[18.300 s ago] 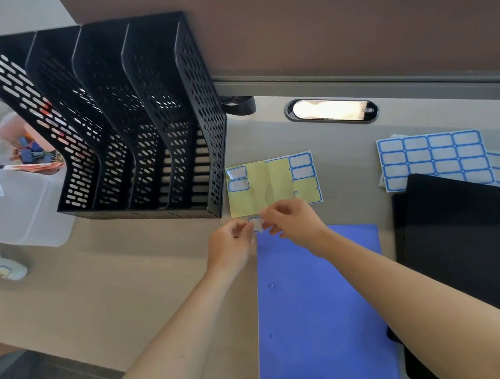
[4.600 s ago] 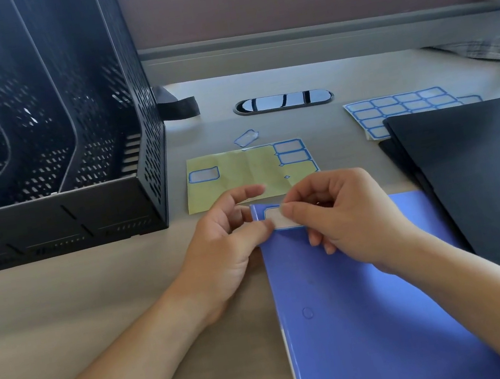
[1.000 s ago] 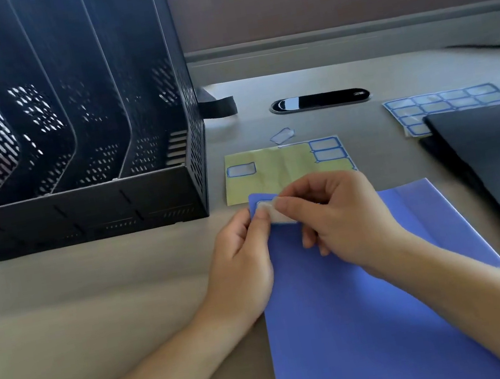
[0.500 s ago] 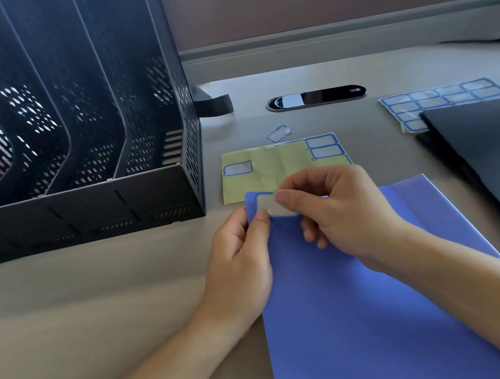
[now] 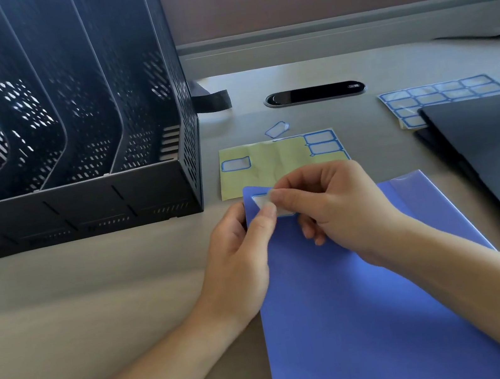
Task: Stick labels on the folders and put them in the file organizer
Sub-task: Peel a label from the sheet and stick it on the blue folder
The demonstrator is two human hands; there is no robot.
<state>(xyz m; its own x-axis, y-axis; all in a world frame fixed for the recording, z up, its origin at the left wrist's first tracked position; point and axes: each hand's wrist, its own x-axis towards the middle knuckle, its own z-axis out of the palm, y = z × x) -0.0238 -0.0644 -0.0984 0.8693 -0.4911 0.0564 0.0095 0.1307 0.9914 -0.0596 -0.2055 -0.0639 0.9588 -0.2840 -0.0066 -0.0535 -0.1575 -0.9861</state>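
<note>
The blue folder [image 5: 363, 319] lies on the surface [image 5: 62, 303] in front of me. Its long axis runs away from me and its far edge points at the yellow label sheet [image 5: 270, 162]. Its near end is cut off by the frame. My left hand [image 5: 240, 257] pinches the far-left corner of the blue folder, with the thumb pressing the label [image 5: 260, 202]. My right hand [image 5: 334, 208] pinches the label's right part and hides it. The label's long axis runs across the blue folder. The file organizer [image 5: 65, 121] stands at left.
</note>
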